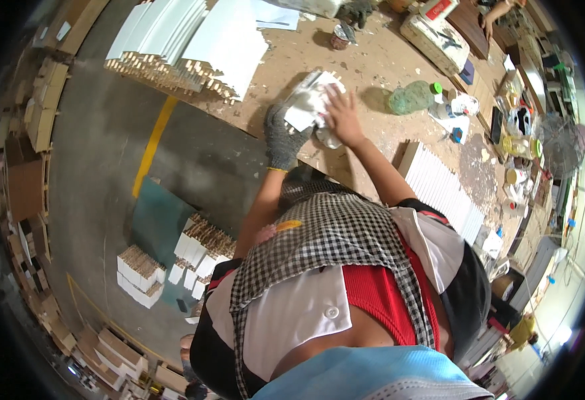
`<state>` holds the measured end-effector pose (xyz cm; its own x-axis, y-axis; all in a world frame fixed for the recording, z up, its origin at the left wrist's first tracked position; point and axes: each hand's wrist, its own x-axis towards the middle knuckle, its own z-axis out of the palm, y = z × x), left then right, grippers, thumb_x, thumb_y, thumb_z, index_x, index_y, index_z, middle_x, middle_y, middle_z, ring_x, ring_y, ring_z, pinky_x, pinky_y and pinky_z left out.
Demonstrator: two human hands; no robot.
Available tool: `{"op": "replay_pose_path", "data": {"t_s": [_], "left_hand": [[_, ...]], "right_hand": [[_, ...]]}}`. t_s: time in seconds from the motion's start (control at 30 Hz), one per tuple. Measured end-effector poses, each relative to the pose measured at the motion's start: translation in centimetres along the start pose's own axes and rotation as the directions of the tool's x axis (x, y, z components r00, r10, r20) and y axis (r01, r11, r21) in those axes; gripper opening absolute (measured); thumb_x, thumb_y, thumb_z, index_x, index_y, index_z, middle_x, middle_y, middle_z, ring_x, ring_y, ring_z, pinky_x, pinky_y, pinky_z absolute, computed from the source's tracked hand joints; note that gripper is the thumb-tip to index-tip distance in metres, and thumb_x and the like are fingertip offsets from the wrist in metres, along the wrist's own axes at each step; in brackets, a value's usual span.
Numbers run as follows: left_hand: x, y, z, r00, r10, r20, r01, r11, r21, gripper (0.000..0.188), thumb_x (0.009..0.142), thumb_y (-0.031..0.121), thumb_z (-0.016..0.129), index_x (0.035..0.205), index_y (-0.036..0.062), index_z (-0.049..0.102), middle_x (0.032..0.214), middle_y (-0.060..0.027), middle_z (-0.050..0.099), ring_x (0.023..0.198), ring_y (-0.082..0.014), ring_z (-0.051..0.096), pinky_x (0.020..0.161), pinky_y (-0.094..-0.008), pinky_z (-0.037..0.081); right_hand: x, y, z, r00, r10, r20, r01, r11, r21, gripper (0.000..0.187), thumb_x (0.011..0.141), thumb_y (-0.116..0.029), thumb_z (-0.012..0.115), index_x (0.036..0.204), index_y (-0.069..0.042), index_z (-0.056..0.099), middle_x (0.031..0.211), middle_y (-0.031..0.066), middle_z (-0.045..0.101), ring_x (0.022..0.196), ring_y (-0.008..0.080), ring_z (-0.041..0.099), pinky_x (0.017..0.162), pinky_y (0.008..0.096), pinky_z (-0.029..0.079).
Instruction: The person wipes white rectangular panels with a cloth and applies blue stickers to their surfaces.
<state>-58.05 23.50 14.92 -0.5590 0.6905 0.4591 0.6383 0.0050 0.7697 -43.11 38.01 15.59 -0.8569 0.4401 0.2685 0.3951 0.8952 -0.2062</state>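
My left hand [284,137], in a grey knit glove, grips a small bundle of white pieces [304,107] from its near left side. Pale wooden pegs stick out of the bundle's ends. Bare and with fingers spread, my right hand [344,117] lies against the bundle's right side; some motion blur softens the contact there. Just below, between the two hands, sits a round pale object [328,138] that I cannot identify. Both hands are over the near edge of a brown, paint-spotted worktable [292,57].
Stacked white panels with pegs [192,47] stand at the table's far left. A green-capped bottle [412,99] lies to the right, near a row of white strips [442,190]. Another person's hand [488,27] shows at the far right. More white stacks [202,250] rest on the floor.
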Motion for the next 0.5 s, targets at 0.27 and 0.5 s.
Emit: {"op": "replay_pose_path", "data": {"t_s": [0.27,0.5], "left_hand": [[-1.5,-0.7,-1.8,0.991,-0.101,0.090,0.103,0.994,-0.026,0.086,0.073,0.032,0.085,0.142,0.0044,0.041,0.142,-0.0216,0.045,0.129,-0.0378,0.047,0.108,-0.0482,0.041],[-0.8,-0.9,-1.6,0.926,-0.298,0.232,0.350,0.909,-0.225,0.072,0.081,0.029,0.079,0.139,0.0000,0.048,0.134,-0.0214,0.056,0.122,-0.0318,0.057,0.105,-0.0397,0.045]], "right_hand": [[6.7,3.9,-5.3,0.820,0.566,-0.080,-0.411,0.682,0.605,0.020,0.096,-0.015,0.061,0.110,-0.001,0.063,0.099,0.0210,0.068,0.086,0.0380,0.067,0.073,0.0396,0.052],[-0.1,-6.0,-0.4,0.990,-0.129,0.055,0.129,0.992,0.011,0.044,0.098,-0.043,0.054,0.126,-0.010,0.062,0.157,0.0076,0.038,0.147,0.0266,0.032,0.120,0.0577,0.016]]}}
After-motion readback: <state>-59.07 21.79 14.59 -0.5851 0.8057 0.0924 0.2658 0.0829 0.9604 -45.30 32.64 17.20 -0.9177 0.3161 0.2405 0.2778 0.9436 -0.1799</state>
